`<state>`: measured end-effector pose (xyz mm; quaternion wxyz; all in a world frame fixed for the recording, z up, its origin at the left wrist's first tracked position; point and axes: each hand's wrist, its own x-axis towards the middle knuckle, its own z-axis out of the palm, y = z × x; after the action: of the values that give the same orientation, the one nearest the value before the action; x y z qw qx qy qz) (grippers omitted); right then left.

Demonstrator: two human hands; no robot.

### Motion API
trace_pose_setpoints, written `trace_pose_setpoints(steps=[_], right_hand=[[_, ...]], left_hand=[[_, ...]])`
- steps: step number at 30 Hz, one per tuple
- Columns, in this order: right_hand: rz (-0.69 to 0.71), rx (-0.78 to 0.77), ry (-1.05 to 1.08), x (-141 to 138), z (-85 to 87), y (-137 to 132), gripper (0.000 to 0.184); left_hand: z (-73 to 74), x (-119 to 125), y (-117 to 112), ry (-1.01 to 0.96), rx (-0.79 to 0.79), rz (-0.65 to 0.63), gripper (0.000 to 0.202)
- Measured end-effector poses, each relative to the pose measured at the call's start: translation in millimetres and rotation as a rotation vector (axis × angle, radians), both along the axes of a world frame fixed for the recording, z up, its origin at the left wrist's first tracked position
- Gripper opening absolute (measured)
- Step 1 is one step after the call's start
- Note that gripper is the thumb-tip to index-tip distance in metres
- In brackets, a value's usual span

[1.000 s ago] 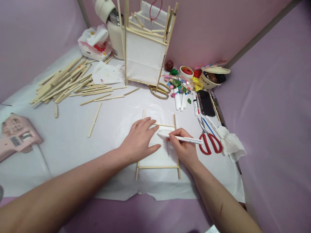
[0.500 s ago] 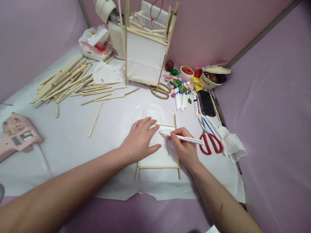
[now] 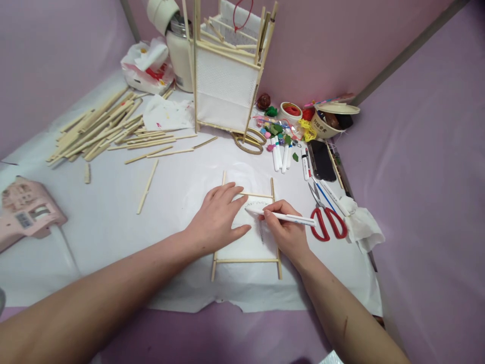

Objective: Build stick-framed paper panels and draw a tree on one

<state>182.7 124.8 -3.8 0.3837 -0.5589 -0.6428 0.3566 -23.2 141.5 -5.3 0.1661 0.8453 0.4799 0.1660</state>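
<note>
1. Far left: pink glue gun point(image 3: 28, 210) lying on the white paper sheet point(image 3: 113, 202), cord running from its rear
2. Upper left: loose wooden sticks point(image 3: 94, 129) in an untidy pile, with several single sticks lying apart nearer the centre
3. Centre: left hand point(image 3: 217, 217) open and flat, fingers spread, holding nothing; it rests on the left part of the small wooden frame point(image 3: 246, 261), fingertips just below the top rail
4. Centre: frame lies flat on the sheet, directly in front of the person, with a white panel point(image 3: 248, 245) across it; fine dark marks run along the panel's upper edge; a thin dark item on the panel is too small to identify
5. Centre right: right hand point(image 3: 286, 235) closed in a pen grip on a white marker point(image 3: 284, 217), tip on the panel near the top rail
6. Upper right: loose marker pens point(image 3: 281, 154) standing clear of both hands
7. Right: red-handled scissors point(image 3: 326, 222) lying beside crumpled tissue point(image 3: 364, 225)
</note>
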Motion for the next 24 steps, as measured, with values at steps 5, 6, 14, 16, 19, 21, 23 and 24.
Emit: trace_pose_setpoints(steps=[5, 6, 14, 16, 19, 21, 23, 24], right_hand=[[-0.044, -0.002, 0.021, -0.7, -0.2, 0.2, 0.009], [-0.048, 0.001, 0.015, -0.8, -0.4, 0.4, 0.009], [-0.013, -0.007, 0.009, -0.3, -0.3, -0.2, 0.011], [-0.005, 0.001, 0.013, -0.3, -0.1, -0.2, 0.010], [-0.010, 0.011, 0.005, -0.4, -0.1, 0.2, 0.008], [-0.030, 0.014, -0.003, -0.5, -0.3, 0.2, 0.008], [-0.042, 0.015, 0.003, -0.5, -0.6, 0.0, 0.008], [-0.046, 0.017, 0.009, -0.5, -0.8, -0.2, 0.008]], left_hand=[[-0.1, 0.6, -0.3, -0.011, 0.002, 0.003, 0.054], [0.0, 0.7, -0.4, -0.013, 0.000, 0.003, 0.054], [0.6, 0.7, -0.1, 0.000, -0.003, 0.001, 0.055], [0.6, 0.7, 0.0, 0.000, -0.005, 0.003, 0.055], [0.7, 0.9, 0.2, 0.002, -0.004, 0.004, 0.056], [0.8, 1.0, 0.4, 0.005, -0.003, 0.002, 0.056], [0.9, 0.9, 0.5, 0.006, -0.003, 0.002, 0.056], [0.8, 0.8, 0.4, 0.005, -0.004, 0.002, 0.056]])
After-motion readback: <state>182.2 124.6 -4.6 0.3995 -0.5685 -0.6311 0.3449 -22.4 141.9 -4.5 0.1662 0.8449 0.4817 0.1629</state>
